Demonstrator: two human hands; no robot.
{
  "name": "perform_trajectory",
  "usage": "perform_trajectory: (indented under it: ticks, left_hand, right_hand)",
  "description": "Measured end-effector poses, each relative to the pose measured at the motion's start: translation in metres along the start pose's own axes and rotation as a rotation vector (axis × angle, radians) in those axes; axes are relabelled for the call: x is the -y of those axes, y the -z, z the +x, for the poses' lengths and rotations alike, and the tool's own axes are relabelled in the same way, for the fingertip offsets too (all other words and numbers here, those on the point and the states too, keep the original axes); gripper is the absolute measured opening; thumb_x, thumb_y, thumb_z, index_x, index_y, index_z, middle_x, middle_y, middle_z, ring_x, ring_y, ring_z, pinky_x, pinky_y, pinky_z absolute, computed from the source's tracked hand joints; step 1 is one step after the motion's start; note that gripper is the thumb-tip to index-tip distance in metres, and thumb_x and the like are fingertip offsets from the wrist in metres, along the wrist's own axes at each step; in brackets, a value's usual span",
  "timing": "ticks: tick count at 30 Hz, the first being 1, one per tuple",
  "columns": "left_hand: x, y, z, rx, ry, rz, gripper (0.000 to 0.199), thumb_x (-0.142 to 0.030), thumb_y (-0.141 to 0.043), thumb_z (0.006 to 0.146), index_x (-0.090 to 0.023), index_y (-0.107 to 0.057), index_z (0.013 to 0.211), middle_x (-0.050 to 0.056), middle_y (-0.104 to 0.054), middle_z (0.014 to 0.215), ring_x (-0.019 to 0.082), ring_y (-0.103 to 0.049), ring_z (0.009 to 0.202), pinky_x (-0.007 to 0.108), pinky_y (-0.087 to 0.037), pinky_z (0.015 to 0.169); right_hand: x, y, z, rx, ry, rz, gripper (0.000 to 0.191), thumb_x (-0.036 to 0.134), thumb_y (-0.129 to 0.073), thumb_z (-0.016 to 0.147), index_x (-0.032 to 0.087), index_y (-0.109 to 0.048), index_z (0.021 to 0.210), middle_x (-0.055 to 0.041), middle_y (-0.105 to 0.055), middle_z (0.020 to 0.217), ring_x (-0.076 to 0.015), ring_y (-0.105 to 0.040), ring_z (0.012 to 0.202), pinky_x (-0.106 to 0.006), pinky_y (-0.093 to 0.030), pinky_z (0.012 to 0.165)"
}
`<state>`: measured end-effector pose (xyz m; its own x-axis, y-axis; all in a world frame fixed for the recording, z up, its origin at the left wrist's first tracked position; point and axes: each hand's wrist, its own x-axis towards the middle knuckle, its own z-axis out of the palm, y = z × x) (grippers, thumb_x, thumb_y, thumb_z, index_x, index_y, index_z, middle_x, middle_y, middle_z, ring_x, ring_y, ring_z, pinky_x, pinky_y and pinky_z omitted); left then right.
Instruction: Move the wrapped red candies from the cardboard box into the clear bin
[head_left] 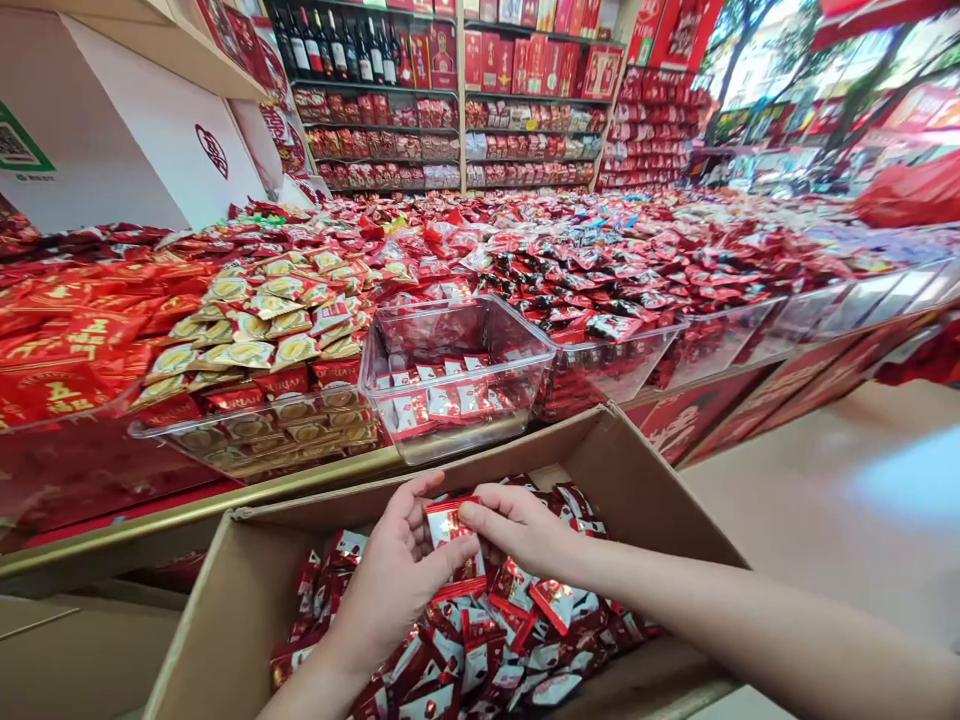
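While the left hand [401,575] and right hand [529,533] pinch the packet [444,524] between thumbs and fingers, I'm reckoning it light, slick, probably crushable; I'd take the sealed edge [445,505] beside the right thumb.

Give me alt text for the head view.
A person's left hand and right hand hold at least one red-and-white packet above similar packets in an open cardboard box. Beyond, a clear plastic bin, partly filled with more packets, sits among heaps of wrapped goods; stocked shelves stand behind.
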<state>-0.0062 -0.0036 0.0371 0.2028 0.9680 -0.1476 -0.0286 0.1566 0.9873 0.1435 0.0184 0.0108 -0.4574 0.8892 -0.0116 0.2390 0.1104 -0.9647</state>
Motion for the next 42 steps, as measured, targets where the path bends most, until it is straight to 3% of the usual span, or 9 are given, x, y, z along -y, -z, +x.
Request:
perform_trajectory:
  ticks: [9, 12, 15, 19, 22, 26, 32, 36, 42]
  left_hand:
    - [-0.002, 0.001, 0.003, 0.156, 0.151, -0.059, 0.028, -0.025, -0.064, 0.065, -0.014, -0.059, 0.09, 0.005, -0.068, 0.081, 0.019, -0.061, 0.077, 0.031, -0.047, 0.073]
    - [0.004, 0.01, 0.01, 0.244, 0.141, 0.207, 0.032, -0.035, -0.05, 0.074, -0.014, -0.054, 0.098, 0.006, -0.067, 0.084, 0.018, -0.061, 0.075, 0.03, -0.047, 0.071]
    - [0.021, 0.031, 0.018, 0.241, 0.134, 0.721, 0.035, -0.039, -0.034, 0.08, -0.017, -0.053, 0.1, 0.005, -0.066, 0.086, 0.017, -0.06, 0.074, 0.027, -0.045, 0.065]
    - [0.052, 0.055, 0.02, 0.198, 0.198, 1.005, 0.012, -0.026, -0.055, 0.063, -0.018, -0.062, 0.069, 0.005, -0.063, 0.065, 0.022, -0.058, 0.067, 0.03, -0.039, 0.06]
    - [0.071, 0.053, 0.017, 0.245, 0.215, 1.101, 0.007, -0.025, -0.058, 0.058, -0.02, -0.061, 0.062, 0.002, -0.059, 0.057, 0.019, -0.055, 0.057, 0.027, -0.036, 0.054]
    - [0.085, 0.037, 0.019, 0.235, 0.136, 1.145, 0.017, -0.021, -0.058, 0.058, -0.019, -0.058, 0.075, 0.004, -0.059, 0.078, 0.019, -0.053, 0.073, 0.025, -0.035, 0.064]
    - [0.091, 0.041, 0.025, 0.258, 0.128, 1.103, 0.008, -0.017, -0.06, 0.054, -0.018, -0.055, 0.06, 0.001, -0.055, 0.067, 0.017, -0.049, 0.068, 0.024, -0.033, 0.059]
    - [0.072, 0.046, 0.029, 0.279, 0.131, 0.987, 0.007, -0.02, -0.055, 0.061, -0.019, -0.052, 0.054, -0.004, -0.049, 0.052, 0.013, -0.044, 0.053, 0.023, -0.029, 0.051]
    - [0.031, 0.037, 0.03, 0.259, 0.051, 0.688, 0.017, -0.034, -0.046, 0.073, -0.019, -0.048, 0.065, -0.005, -0.047, 0.059, 0.011, -0.041, 0.057, 0.021, -0.033, 0.056]
  right_hand:
    - [0.001, 0.004, -0.007, -0.091, -0.025, 0.175, 0.038, 0.05, -0.036, 0.078, 0.017, -0.042, 0.061, 0.0024, -0.048, 0.051, -0.0069, -0.044, 0.045, -0.018, -0.034, 0.044]
    - [-0.004, 0.005, -0.004, -0.064, -0.062, 0.145, 0.038, 0.051, -0.034, 0.078, 0.017, -0.041, 0.062, 0.0025, -0.048, 0.051, -0.0069, -0.044, 0.044, -0.018, -0.035, 0.043]
    - [-0.016, 0.016, 0.001, 0.036, -0.119, -0.1, 0.037, 0.048, -0.035, 0.078, 0.017, -0.04, 0.059, 0.0026, -0.047, 0.05, -0.0068, -0.042, 0.044, -0.018, -0.033, 0.043]
    - [-0.034, 0.038, 0.004, 0.19, -0.25, -0.629, 0.033, 0.042, -0.043, 0.074, 0.015, -0.046, 0.055, 0.0002, -0.05, 0.051, -0.0086, -0.043, 0.047, -0.019, -0.029, 0.044]
    - [-0.041, 0.05, 0.003, 0.209, -0.3, -0.852, 0.021, 0.035, -0.051, 0.068, 0.015, -0.052, 0.061, -0.0046, -0.056, 0.061, -0.0135, -0.049, 0.055, -0.022, -0.029, 0.047]
    - [-0.041, 0.052, 0.002, 0.168, -0.282, -0.897, 0.02, 0.034, -0.049, 0.07, 0.016, -0.058, 0.074, -0.0081, -0.061, 0.073, -0.0174, -0.053, 0.066, -0.023, -0.031, 0.053]
    - [-0.037, 0.044, -0.002, 0.221, -0.209, -0.88, 0.022, 0.036, -0.049, 0.071, 0.018, -0.061, 0.078, -0.0062, -0.062, 0.071, -0.016, -0.054, 0.065, -0.022, -0.032, 0.052]
    - [-0.036, 0.034, -0.005, 0.24, -0.067, -0.754, 0.019, 0.029, -0.047, 0.074, 0.017, -0.061, 0.08, -0.0047, -0.061, 0.07, -0.0142, -0.054, 0.064, -0.022, -0.036, 0.056]
    - [-0.038, 0.013, -0.005, 0.203, -0.082, -0.133, 0.06, 0.038, -0.056, 0.068, 0.015, -0.036, 0.119, -0.0087, -0.052, 0.101, -0.014, -0.052, 0.082, -0.024, -0.042, 0.068]
